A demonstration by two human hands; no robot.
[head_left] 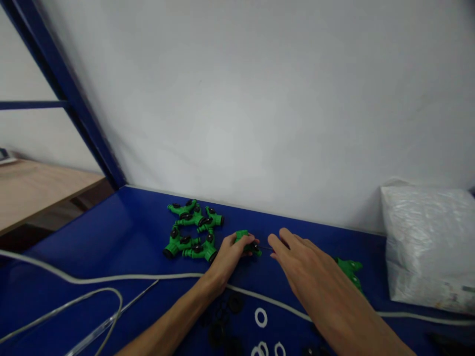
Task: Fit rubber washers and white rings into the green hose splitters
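Observation:
My left hand (230,253) is closed round a green Y-shaped hose splitter (242,234) with a dark part facing right, just above the blue table. Opposite it, my right hand (293,252) pinches a thin dark shaft (265,247) that points at the splitter; the rest of this tool is hidden in the fingers. Left of my left hand lie several green hose splitters with black valve knobs (200,251). More green splitter pieces (349,269) are partly covered by my right forearm.
White rings (261,317) and black rings (235,302) lie at the front. A pale cable (148,277) crosses the blue table (129,222). A screwdriver with a clear handle (92,336) lies front left. A plastic-wrapped package (426,242) stands right, against the white wall (237,99).

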